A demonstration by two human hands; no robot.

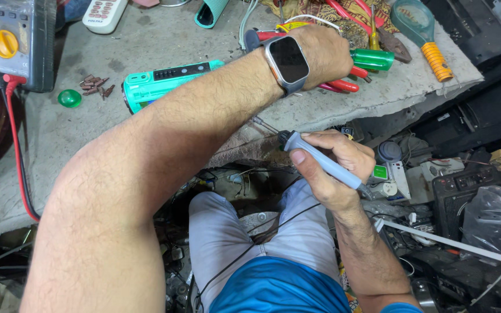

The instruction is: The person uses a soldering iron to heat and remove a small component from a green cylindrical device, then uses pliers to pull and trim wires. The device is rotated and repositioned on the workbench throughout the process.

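Item: soldering iron (326, 165), grasped in our right hand (334, 168), tip toward the bench edge. Left hand (320, 55) closes on red-handled pliers (343, 86) beyond it. Risk: hot tip grazing our crossing forearm.

Left arm stretches forward, left hand (320, 55) palm-down (fingers hidden); right hand (334, 165) curls closed, wrist bent inward.

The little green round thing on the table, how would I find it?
Start at the grey worktop and find the multimeter with the yellow dial at its far left corner. Just right of its red lead lies the green dome-shaped cap, beside a small heap of copper-coloured bits. It is the only round, glossy green piece there.
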